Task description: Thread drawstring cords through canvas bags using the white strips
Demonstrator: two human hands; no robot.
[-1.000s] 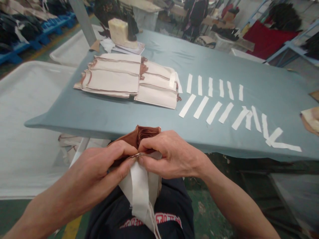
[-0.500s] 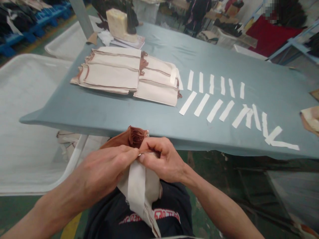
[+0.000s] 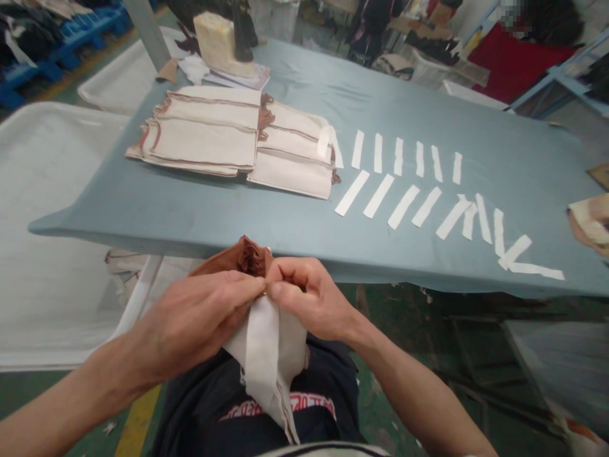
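Note:
Close to my body, in front of the table edge, hangs a cream and brown fabric piece [image 3: 295, 339] with a gathered brown end. A white strip [image 3: 262, 346] hangs down its front. My left hand [image 3: 209, 311] pinches the top edge of the piece, thumb and fingers pressed together. Right beside it, my right hand [image 3: 307, 298] pinches the same edge, its fingers curled. The fingertips of both hands meet at the top of the white strip. What lies exactly between the fingertips is hidden.
Stacked cream fabric pieces [image 3: 204, 136] with brown trim lie on the blue-covered table [image 3: 190, 219]. Several white strips [image 3: 378, 195] are laid out to their right. A yellowish block [image 3: 216, 44] stands at the back left. White bins [image 3: 57, 117] are on the left.
Both hands stay pinched on the fabric, and their fingertips have drawn closer together. The brown gathered end has shifted slightly. The whole view has moved a little.

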